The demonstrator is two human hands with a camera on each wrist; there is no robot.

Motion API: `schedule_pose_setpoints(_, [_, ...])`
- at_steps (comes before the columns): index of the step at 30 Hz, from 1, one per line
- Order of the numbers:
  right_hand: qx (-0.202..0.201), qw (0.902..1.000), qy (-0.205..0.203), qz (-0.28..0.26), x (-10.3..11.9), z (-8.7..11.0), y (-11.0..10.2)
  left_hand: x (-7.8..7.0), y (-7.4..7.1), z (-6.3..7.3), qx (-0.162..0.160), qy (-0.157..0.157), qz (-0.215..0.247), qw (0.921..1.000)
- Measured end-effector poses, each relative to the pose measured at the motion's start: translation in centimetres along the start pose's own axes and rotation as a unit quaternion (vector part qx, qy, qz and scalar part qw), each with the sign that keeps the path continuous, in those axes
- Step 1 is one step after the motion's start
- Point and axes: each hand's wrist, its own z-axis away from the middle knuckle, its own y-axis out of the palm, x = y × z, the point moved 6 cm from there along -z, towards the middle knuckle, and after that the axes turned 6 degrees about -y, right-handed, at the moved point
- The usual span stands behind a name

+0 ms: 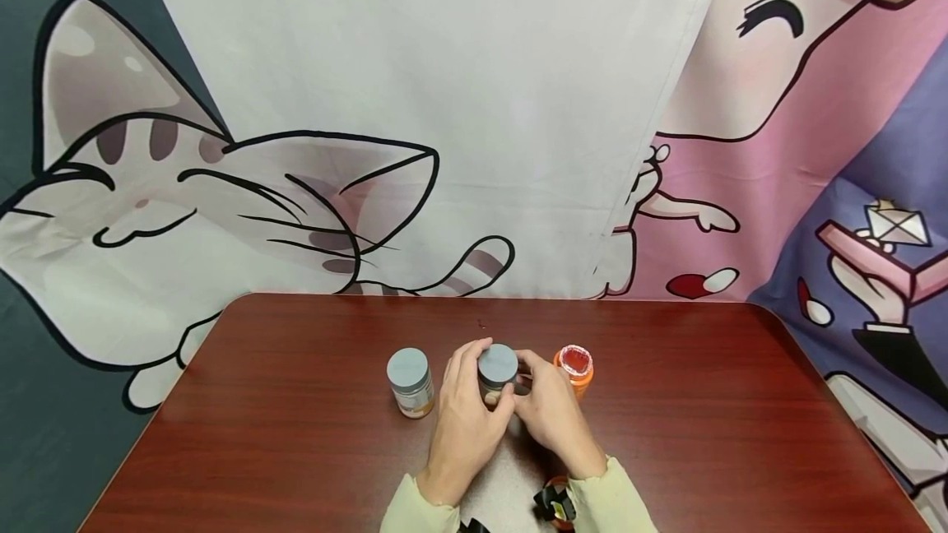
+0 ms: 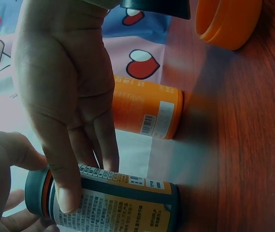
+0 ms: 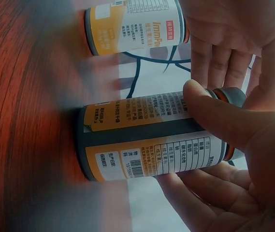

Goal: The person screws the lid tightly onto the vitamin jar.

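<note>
A vitamin bottle [image 1: 492,391] with a grey-blue lid [image 1: 499,364] stands upright on the table between both hands. In the left wrist view its label is white and yellow with a dark band. My left hand [image 1: 472,422] curls around the lid end, thumb at the lid in the left wrist view. My right hand [image 1: 555,418] grips the bottle's upper body; in the right wrist view the thumb [image 3: 209,113] lies across the label just below the lid. Some fingers of both hands are hidden behind the bottle.
A matching lidded bottle [image 1: 411,385] stands to the left on the reddish-brown table [image 1: 296,434]. Behind the right hand is an orange bottle [image 1: 576,368] with a red, white-ringed top. An orange ring-shaped cap [image 2: 229,24] lies near the right wrist. A cartoon cloth [image 1: 444,64] hangs behind.
</note>
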Motion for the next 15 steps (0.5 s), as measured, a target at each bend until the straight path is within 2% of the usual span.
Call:
schedule_pose_setpoints(10, [-0.010, 0.9999, -0.004, -0.001, -0.08, -0.04, 0.01, 0.09, -0.31, 0.23, -0.037, -0.022, -0.012, 0.9990])
schedule_pose_setpoints(15, [-0.013, 0.9998, -0.012, -0.005, 0.02, 0.06, -0.12, 0.18, -0.59, 0.23, -0.045, -0.039, -0.025, 0.9979])
